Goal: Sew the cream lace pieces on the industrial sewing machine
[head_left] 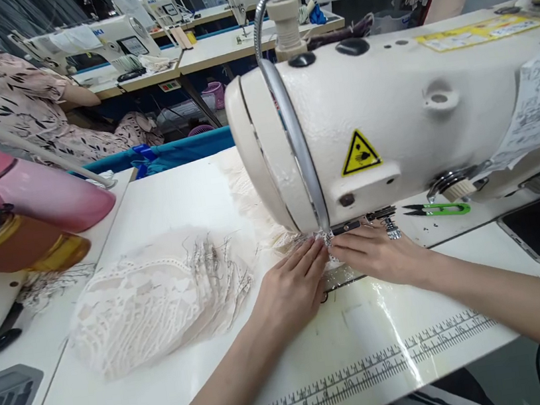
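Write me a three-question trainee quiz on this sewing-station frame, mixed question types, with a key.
1. True or false: the left hand and the right hand both lie flat on the lace piece under the head of the sewing machine.
2. What lies on the table to the left of the left hand? A) a stack of lace pieces B) a roll of tape C) a folded towel
3. What colour are the handles of the thread snips lying behind the right hand?

Key: 1 true; 2 A; 3 green.
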Action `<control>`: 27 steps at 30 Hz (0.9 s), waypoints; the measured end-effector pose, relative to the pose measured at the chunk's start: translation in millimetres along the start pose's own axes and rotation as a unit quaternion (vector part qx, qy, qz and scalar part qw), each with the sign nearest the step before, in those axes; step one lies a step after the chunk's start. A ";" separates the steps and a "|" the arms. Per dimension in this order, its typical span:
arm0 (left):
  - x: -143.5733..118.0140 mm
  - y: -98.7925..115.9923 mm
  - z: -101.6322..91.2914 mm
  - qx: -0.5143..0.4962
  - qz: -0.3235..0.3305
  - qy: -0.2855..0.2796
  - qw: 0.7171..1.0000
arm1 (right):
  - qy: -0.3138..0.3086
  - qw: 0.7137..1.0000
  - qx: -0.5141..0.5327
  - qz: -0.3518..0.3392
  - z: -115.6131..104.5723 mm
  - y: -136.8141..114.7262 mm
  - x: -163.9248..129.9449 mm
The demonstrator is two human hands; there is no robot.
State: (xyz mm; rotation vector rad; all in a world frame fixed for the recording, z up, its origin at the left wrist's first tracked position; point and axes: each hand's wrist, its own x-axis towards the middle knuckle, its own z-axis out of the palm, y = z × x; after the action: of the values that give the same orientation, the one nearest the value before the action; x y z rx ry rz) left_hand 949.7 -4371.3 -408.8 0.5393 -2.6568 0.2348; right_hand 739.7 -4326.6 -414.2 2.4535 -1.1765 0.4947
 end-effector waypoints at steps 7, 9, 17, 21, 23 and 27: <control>1.6 -0.6 -1.8 -0.014 -0.017 -0.003 1.000 | 0.027 0.996 0.082 -0.016 10.1 -4.5 -3.3; 1.5 -0.4 -2.4 -0.018 -0.023 -0.009 1.000 | 0.035 0.995 0.094 -0.012 12.1 -4.3 -3.9; 2.1 0.6 -1.6 -0.017 -0.030 -0.022 0.999 | 0.032 0.994 0.107 0.009 13.1 -5.3 -5.1; 2.5 3.2 0.7 0.002 -0.045 -0.024 0.999 | 0.034 0.994 0.107 0.019 9.6 -4.1 -2.9; 2.8 4.6 1.7 0.012 -0.051 -0.016 0.999 | 0.030 0.993 0.110 0.025 7.4 -3.3 -1.3; 4.4 7.2 2.1 0.032 -0.052 -0.003 0.998 | 0.023 0.991 0.124 0.031 3.9 -1.2 0.6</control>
State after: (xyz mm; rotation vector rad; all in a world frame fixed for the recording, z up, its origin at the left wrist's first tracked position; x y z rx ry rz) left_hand 942.3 -4366.8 -409.4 0.6967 -2.6252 0.2900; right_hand 741.6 -4328.2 -417.5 2.6016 -1.2402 0.7541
